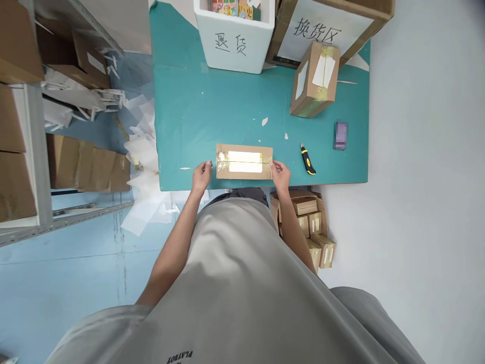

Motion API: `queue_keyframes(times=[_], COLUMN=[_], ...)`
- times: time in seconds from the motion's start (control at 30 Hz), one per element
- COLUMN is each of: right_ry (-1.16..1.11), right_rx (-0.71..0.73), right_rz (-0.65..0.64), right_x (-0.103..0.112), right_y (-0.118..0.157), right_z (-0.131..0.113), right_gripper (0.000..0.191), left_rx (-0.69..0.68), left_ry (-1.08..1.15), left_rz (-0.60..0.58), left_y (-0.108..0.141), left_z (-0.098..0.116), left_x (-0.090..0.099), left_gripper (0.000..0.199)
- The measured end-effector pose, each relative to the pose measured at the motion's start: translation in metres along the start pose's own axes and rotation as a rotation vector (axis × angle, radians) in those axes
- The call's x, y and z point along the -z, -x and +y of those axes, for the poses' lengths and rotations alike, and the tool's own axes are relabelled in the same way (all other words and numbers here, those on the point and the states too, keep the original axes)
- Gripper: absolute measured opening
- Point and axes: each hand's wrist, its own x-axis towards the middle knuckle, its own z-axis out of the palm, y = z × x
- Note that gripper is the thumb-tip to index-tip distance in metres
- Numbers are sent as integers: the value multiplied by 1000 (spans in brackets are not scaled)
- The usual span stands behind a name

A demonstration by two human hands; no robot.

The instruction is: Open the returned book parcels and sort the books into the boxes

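Note:
A flat brown cardboard box point(245, 174) lies near the front edge of the table, with a white label and clear tape across its top. My right hand point(281, 175) grips the right end of this box, thumb on top. Just off its left end is my left hand point(202, 175), thumb and fingers pinched together; whatever may be between them is too small to make out. To the right of the box lies a yellow and black box cutter point(307, 160).
On the green tabletop point(227, 111) are paper scraps. At the back stand a white bin point(235, 48), a large carton point(352, 30) and a taped box point(315, 83). A purple item point(340, 135) lies at right. Below sits a carton of boxes point(322, 205); shelving point(40, 151) rises at left.

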Motion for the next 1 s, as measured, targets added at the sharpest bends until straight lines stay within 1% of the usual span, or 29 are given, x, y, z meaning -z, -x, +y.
queue_keyframes(times=[0.03, 0.1, 0.17, 0.23, 0.27, 0.3, 0.37, 0.43, 0.47, 0.53, 0.6, 0.7, 0.77, 0.87, 0.93, 1.0], right_ry=[-3, 16, 48, 86, 108, 128, 154, 158, 158, 161, 162, 151, 135, 90, 66, 67], right_rx=[-2, -6, -19, -39, -51, -63, -82, -92, -94, -99, -95, -85, -82, -51, -26, -11], right_rz=[11, 52, 115, 176, 199, 216, 229, 225, 220, 221, 229, 228, 213, 174, 142, 99], right_x=[4, 14, 28, 42, 48, 54, 62, 65, 65, 64, 62, 61, 60, 54, 44, 29], right_y=[-2, -8, -13, -19, -22, -24, -26, -24, -22, -16, -10, -4, -1, 3, 8, 16], right_z=[3, 10, 18, 27, 31, 35, 42, 48, 50, 53, 54, 52, 48, 34, 21, 5], right_gripper=[57, 56, 55, 54, 53, 53, 53, 54, 54, 53, 54, 55, 55, 55, 55, 56], left_rx=[0, -72, -202, -329, -383, -431, -535, -620, -653, -698, -726, -736, -705, -589, -493, -404], left_ry=[-6, -19, -17, -3, -11, -34, -147, -276, -324, -375, -402, -450, -476, -461, -430, -410], left_rz=[-2, -24, -68, -138, -216, -325, -531, -684, -739, -813, -843, -816, -740, -524, -374, -273], left_y=[1, 11, 31, 58, 73, 86, 109, 122, 125, 128, 129, 130, 130, 122, 109, 91], left_z=[1, 11, 31, 58, 72, 85, 103, 111, 112, 111, 110, 111, 112, 108, 99, 86], left_x=[-1, -3, -7, -14, -19, -24, -35, -46, -50, -56, -58, -53, -46, -32, -21, -11], left_gripper=[49, 46, 45, 46, 46, 47, 47, 50, 52, 56, 60, 64, 66, 62, 58, 56])
